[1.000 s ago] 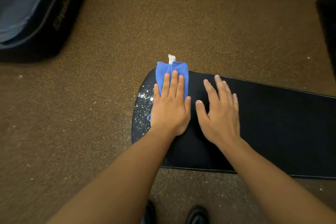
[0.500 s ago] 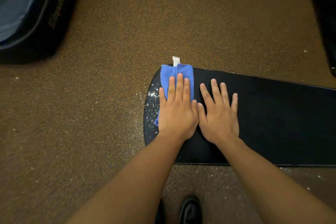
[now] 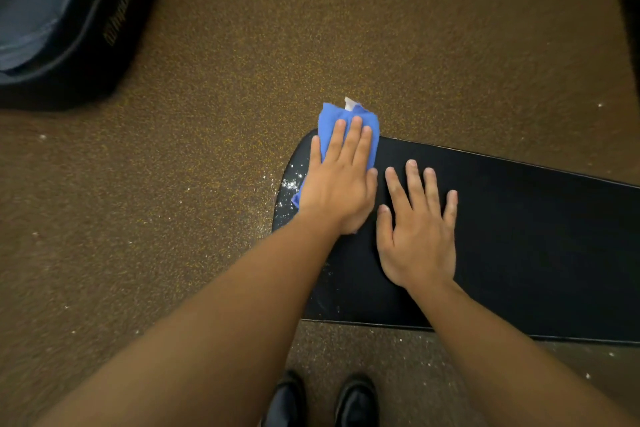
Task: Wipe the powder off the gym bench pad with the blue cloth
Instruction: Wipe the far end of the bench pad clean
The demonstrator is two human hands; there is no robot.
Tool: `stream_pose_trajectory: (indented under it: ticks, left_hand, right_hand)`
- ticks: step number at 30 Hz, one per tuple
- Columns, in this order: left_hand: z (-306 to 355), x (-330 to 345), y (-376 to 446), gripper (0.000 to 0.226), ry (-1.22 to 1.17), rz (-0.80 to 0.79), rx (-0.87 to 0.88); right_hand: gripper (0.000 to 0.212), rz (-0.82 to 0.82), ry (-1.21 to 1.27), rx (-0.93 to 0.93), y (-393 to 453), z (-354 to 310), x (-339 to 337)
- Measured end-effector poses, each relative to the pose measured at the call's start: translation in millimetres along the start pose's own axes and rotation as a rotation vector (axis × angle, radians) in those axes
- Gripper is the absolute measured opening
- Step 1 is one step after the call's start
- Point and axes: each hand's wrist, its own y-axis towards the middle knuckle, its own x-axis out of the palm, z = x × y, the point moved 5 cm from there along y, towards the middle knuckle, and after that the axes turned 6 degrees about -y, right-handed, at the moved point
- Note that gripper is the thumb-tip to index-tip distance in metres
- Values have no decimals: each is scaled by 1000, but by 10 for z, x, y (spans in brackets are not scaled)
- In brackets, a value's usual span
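The black gym bench pad (image 3: 519, 246) stretches from the centre to the right edge. White powder (image 3: 290, 184) speckles its rounded left end. My left hand (image 3: 337, 180) lies flat on the blue cloth (image 3: 329, 118), pressing it onto the pad's far left corner; the cloth and its white tag stick out past the far edge. My right hand (image 3: 417, 229) rests flat on the bare pad just to the right, fingers spread, holding nothing.
Brown speckled floor (image 3: 207, 184) surrounds the pad, with scattered powder near its left end. A dark padded object (image 3: 62, 21) fills the top left corner. Another dark object (image 3: 632, 28) stands at the right edge. My black shoes (image 3: 322, 402) show at the bottom.
My left hand has pushed the cloth away from me, so it now overhangs the pad's far edge. My right hand has stayed flat, now a little apart from the left.
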Motion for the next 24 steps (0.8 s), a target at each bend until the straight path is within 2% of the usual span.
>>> stream_pose_trajectory:
  ticks: [6, 10, 16, 18, 22, 24]
  left_hand:
    - [-187, -38, -376, 64, -58, 72, -194]
    - [125, 123, -716, 66, -66, 22, -94]
    - [-5, 82, -364, 66, -19, 25, 3]
    - [-57, 46, -306, 63, -41, 42, -24]
    - [-141, 34, -592, 64, -113, 130, -188]
    - [-44, 97, -853, 64, -73, 127, -167]
  right_hand:
    - [58, 4, 3, 4, -7, -12, 6]
    - [58, -3, -15, 10, -6, -24, 21]
    - [57, 21, -20, 4, -10, -17, 4]
    - [57, 25, -12, 4, -7, -7, -1]
    - [58, 26, -7, 0, -7, -12, -6]
    - [58, 22, -7, 4, -5, -29, 0]
